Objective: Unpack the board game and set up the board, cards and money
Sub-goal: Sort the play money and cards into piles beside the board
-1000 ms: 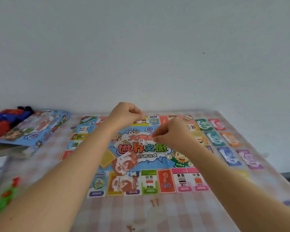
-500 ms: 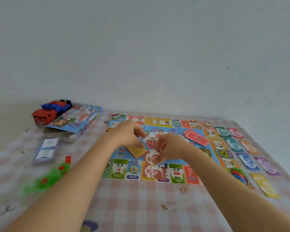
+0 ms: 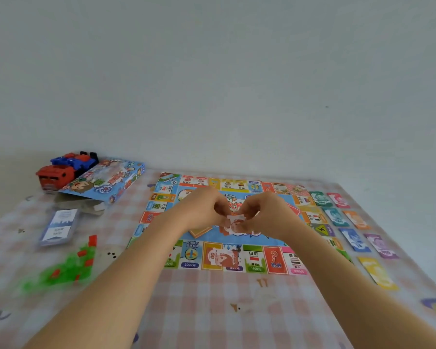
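The colourful game board [image 3: 227, 258] lies flat on the checked tablecloth. Over its middle, my left hand [image 3: 203, 210] and my right hand [image 3: 264, 214] both pinch a small paper character piece [image 3: 233, 222] between their fingertips. Another such piece [image 3: 220, 256] lies on the board's near edge. Money notes lie in two rows right of the board: green [image 3: 320, 199], red [image 3: 337, 200], teal [image 3: 336, 217], orange [image 3: 355, 219], blue [image 3: 355, 240], purple [image 3: 381, 245], yellow [image 3: 378, 272]. A yellow card stack [image 3: 200, 230] is partly hidden under my left wrist.
The blue game box [image 3: 106, 182] rests at the back left beside a red and blue toy truck [image 3: 63, 170]. A clear card case [image 3: 58, 226] lies left of the board. Green and red plastic houses [image 3: 66, 268] are heaped near the left edge.
The view has swung and settled. My hands came together over the board's middle, and both now pinch the paper character piece, lifted off the board.
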The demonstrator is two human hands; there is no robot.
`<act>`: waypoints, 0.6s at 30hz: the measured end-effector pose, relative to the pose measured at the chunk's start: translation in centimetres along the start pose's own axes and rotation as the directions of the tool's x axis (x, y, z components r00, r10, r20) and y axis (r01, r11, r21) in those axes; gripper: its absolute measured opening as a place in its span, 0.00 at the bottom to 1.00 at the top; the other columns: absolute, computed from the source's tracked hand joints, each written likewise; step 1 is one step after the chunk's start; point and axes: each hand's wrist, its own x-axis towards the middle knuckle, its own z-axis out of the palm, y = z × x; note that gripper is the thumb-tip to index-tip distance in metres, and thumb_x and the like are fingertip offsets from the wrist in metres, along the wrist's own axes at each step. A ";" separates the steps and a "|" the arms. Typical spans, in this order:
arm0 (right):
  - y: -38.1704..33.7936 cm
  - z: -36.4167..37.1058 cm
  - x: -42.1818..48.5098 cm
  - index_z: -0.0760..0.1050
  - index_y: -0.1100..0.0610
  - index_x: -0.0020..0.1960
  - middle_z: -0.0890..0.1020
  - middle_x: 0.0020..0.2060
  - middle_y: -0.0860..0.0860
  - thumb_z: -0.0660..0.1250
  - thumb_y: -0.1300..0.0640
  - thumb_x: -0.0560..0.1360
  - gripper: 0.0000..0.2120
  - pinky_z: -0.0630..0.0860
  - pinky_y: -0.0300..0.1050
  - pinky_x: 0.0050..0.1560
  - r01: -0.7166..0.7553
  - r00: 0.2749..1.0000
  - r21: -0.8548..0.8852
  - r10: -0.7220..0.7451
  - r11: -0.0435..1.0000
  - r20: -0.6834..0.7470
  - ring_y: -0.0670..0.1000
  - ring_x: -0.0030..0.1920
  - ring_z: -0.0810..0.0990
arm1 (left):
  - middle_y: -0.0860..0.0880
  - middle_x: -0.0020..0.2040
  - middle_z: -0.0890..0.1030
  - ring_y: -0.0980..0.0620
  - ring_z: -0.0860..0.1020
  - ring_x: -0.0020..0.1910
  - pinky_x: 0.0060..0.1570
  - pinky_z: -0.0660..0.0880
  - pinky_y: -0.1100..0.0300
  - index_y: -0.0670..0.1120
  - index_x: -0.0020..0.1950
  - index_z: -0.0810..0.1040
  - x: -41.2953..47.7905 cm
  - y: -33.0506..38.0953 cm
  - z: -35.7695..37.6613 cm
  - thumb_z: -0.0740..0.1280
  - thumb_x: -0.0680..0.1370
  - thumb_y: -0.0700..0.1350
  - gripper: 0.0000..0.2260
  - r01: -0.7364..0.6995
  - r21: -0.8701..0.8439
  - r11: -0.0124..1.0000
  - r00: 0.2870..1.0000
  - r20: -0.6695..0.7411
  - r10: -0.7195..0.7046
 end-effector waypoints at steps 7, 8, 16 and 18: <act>2.2 0.2 -1.5 0.84 0.52 0.50 0.83 0.37 0.46 0.74 0.53 0.70 0.09 0.75 0.34 0.33 -0.023 1.000 -0.105 0.022 0.994 -0.015 0.44 0.35 0.77 | 0.54 0.47 0.83 0.59 0.78 0.43 0.43 0.73 0.65 0.50 0.51 0.83 0.6 1.3 1.7 0.71 0.74 0.45 0.07 -0.066 0.048 0.997 0.997 0.030 0.064; 2.5 0.4 -1.7 0.84 0.52 0.52 0.83 0.39 0.46 0.74 0.53 0.70 0.11 0.76 0.34 0.35 -0.021 1.000 -0.109 0.020 0.994 -0.014 0.44 0.37 0.78 | 0.55 0.47 0.83 0.59 0.78 0.43 0.44 0.74 0.65 0.51 0.51 0.83 0.6 1.4 1.9 0.70 0.74 0.46 0.07 -0.074 0.058 0.996 0.997 0.036 0.072; 3.2 0.5 -3.1 0.84 0.51 0.50 0.84 0.41 0.46 0.70 0.57 0.74 0.07 0.78 0.39 0.37 -0.077 0.987 0.029 0.080 0.997 -0.141 0.49 0.39 0.82 | 0.53 0.46 0.84 0.58 0.79 0.42 0.45 0.75 0.65 0.49 0.51 0.84 0.4 2.1 2.2 0.70 0.75 0.43 0.07 -0.085 0.066 0.994 0.996 -0.029 0.087; 3.4 0.6 -3.2 0.84 0.52 0.50 0.83 0.38 0.46 0.71 0.57 0.74 0.07 0.75 0.35 0.34 -0.086 0.983 0.062 0.095 0.994 -0.157 0.47 0.37 0.80 | 0.53 0.46 0.84 0.58 0.79 0.42 0.46 0.76 0.64 0.48 0.51 0.84 0.3 2.3 2.3 0.70 0.75 0.43 0.07 -0.087 0.073 0.994 0.995 -0.034 0.089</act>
